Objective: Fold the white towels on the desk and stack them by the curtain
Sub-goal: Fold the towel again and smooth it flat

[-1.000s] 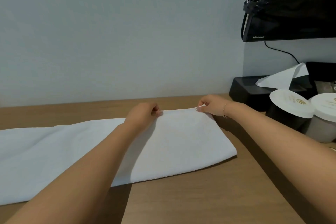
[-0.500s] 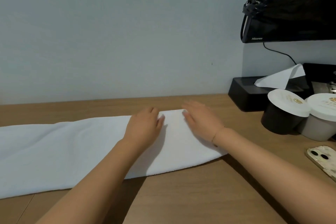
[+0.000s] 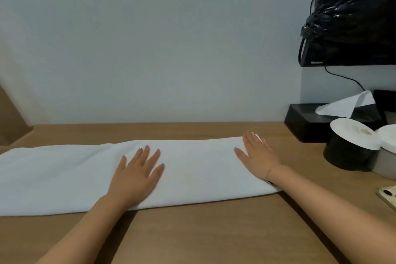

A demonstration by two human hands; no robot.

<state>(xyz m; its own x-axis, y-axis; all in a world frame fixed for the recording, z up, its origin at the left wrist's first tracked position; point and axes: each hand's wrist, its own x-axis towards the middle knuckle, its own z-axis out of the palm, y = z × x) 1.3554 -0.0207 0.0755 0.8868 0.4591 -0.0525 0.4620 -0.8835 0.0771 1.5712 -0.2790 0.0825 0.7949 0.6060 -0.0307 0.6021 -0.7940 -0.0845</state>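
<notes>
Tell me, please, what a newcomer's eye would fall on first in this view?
First the long white towel lying across the middle of the wooden desk, with the left hand and the right hand pressing flat on it, fingers straight. Next, at the right edge, the black tissue box and two lidded cups.

- A plain pale grey-blue wall (image 3: 150,38) rose behind the wooden desk (image 3: 214,231).
- A dark screen (image 3: 347,55) hung at upper right, draped with a black plastic bag (image 3: 353,2).
- The light was soft and even.
</notes>
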